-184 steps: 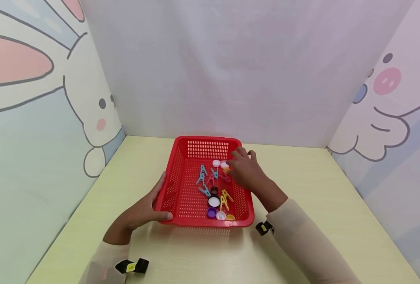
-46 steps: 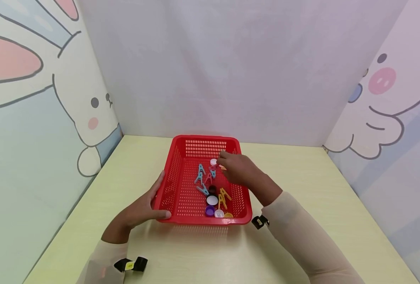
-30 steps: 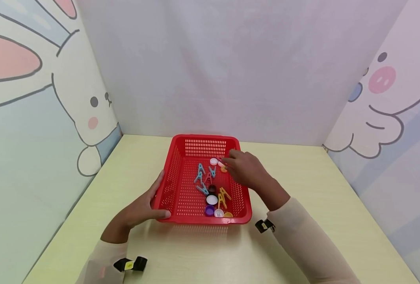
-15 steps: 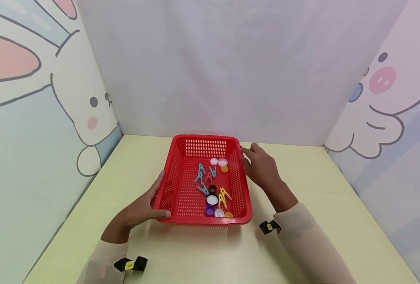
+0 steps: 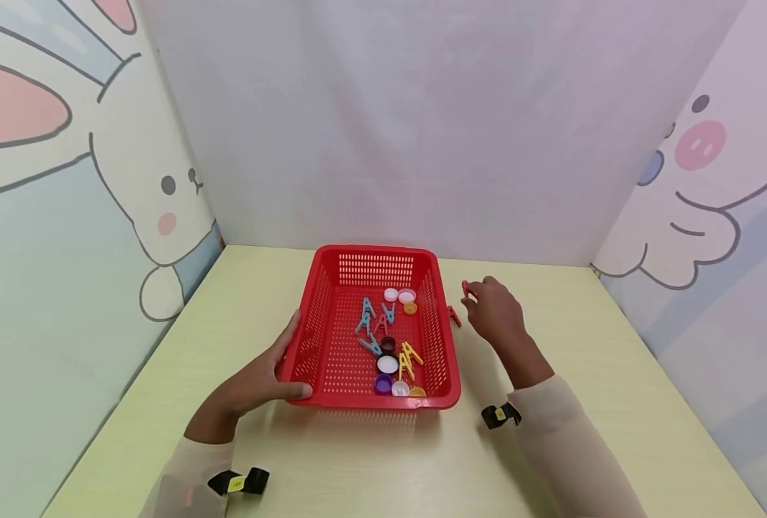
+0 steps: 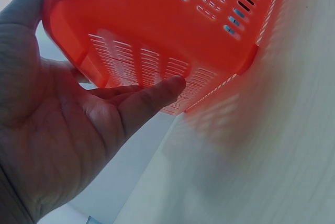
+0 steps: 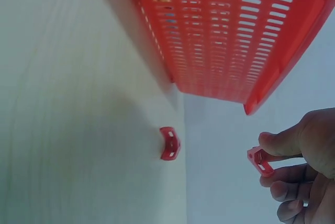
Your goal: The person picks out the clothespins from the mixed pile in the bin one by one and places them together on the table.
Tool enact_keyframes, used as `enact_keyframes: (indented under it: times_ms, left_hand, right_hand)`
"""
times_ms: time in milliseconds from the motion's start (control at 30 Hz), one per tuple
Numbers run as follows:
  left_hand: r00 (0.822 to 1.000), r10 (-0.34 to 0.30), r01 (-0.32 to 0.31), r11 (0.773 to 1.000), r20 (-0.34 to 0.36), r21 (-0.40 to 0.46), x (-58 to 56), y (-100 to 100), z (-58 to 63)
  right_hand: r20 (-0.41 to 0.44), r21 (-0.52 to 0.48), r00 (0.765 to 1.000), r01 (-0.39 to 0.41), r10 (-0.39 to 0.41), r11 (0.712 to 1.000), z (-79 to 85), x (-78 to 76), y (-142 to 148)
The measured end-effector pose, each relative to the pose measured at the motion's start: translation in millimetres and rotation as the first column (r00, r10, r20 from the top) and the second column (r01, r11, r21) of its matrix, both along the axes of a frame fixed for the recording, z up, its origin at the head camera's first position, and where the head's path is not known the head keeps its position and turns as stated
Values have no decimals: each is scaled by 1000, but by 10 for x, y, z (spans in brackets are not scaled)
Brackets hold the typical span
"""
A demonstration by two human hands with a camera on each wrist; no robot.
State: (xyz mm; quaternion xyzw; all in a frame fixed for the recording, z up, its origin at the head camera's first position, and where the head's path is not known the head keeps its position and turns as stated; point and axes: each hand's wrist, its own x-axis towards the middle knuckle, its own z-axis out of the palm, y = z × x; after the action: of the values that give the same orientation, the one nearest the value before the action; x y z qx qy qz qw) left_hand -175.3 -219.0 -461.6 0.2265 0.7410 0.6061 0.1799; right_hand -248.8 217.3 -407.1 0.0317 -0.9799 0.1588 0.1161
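Observation:
A red slotted plastic basket (image 5: 370, 403) sits on the table. My left hand (image 5: 260, 381) grips its near-left corner, thumb over the rim and fingers along the outer wall in the left wrist view. Right of the basket, my right hand (image 5: 496, 313) pinches a red clothespin (image 7: 260, 161) between thumb and finger, above the table. Another red clothespin (image 5: 454, 316) lies on the table against the basket's right side. Inside the basket are several blue clothespins (image 5: 365, 324), a red clothespin (image 5: 380, 324) and two yellow clothespins (image 5: 406, 365).
Several bottle caps also lie in the basket, among them a purple cap (image 5: 383, 384), a white cap (image 5: 391, 294), a brown cap (image 5: 388, 344) and an orange cap (image 5: 410, 308). The pale wooden table (image 5: 578, 345) meets a white back wall (image 5: 383, 144) and cartoon-printed side walls.
My right hand has taken a red clothespin out of the basket and carried it right, over the rim. The red clothespin on the table now shows. My left hand stays on the basket.

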Motion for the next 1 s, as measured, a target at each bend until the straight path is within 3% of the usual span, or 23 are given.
enact_keyframes:
  times_ms: [200,1000]
  left_hand:
    - [1000,1,-1,1000,7,0,4,-3,2]
    - [1000,22,-22,999,2,-27,20,16,24]
  right_hand:
    - [94,-11,995,23,-22,1000,-91,-27,78]
    - [193,-13,980,54,-50,998,-364,-102,176]
